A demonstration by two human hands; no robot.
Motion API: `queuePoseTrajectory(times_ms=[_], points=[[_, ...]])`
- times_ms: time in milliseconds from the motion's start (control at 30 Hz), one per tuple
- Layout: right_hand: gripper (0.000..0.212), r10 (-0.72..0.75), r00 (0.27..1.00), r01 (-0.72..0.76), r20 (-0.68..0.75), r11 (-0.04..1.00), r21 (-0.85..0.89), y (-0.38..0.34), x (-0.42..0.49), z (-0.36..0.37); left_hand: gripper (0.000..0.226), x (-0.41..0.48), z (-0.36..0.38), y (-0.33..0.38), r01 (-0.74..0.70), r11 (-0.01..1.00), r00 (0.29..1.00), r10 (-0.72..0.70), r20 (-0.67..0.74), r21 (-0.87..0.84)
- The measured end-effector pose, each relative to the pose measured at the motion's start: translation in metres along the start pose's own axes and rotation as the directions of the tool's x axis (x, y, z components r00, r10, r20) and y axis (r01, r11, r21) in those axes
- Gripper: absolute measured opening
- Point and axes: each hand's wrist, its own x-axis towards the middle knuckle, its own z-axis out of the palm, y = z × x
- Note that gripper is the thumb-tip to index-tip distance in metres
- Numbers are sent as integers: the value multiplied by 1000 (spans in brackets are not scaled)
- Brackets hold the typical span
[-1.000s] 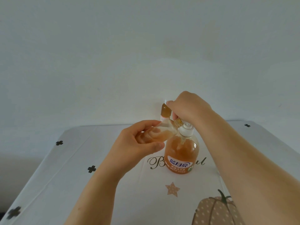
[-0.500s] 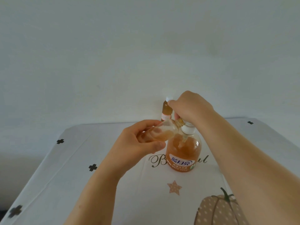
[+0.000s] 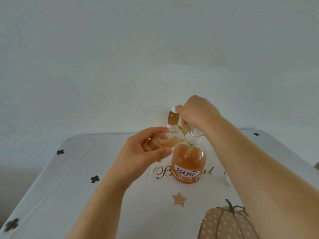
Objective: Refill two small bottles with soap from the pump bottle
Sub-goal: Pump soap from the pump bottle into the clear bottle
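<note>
The orange pump bottle [image 3: 189, 163] of soap stands on the table, its white collar just below my right hand [image 3: 196, 112]. My right hand curls over the pump head, which it hides. My left hand [image 3: 146, 149] holds a small clear bottle [image 3: 170, 138] tilted on its side, its neck up against the pump spout. Amber soap lies in its lower part. A second small bottle [image 3: 173, 118], full of amber soap and with a white cap, stands upright behind them near the wall.
A white tablecloth [image 3: 86, 187] with black clovers, a star, script lettering and a dotted pumpkin print covers the table. A plain wall rises just behind the table's far edge. A small white object [image 3: 227, 179] peeks out by my right forearm.
My right hand has risen slightly, so more of the pump's stem shows above the collar. The small bottle stays at the spout in my left hand.
</note>
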Motion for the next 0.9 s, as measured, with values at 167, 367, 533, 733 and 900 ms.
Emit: queuePoseTrajectory(times_ms=[167, 367, 533, 733, 900], points=[[29, 19, 998, -20, 58, 1000, 20, 2, 0, -1, 44, 1, -2, -1, 19, 999, 1000, -19, 1, 27], [40, 17, 999, -20, 44, 997, 68, 7, 3, 9, 45, 2, -5, -2, 42, 997, 998, -45, 36, 71], [35, 4, 1000, -5, 26, 998, 69, 8, 4, 14, 45, 3, -5, -4, 59, 995, 997, -63, 39, 86], [38, -7, 1000, 6, 13, 998, 66, 8, 0, 11, 45, 2, -5, -3, 57, 994, 997, -61, 40, 91], [38, -16, 1000, 15, 9, 998, 53, 6, -2, 8, 45, 1, -4, -1, 41, 996, 999, -42, 23, 77]])
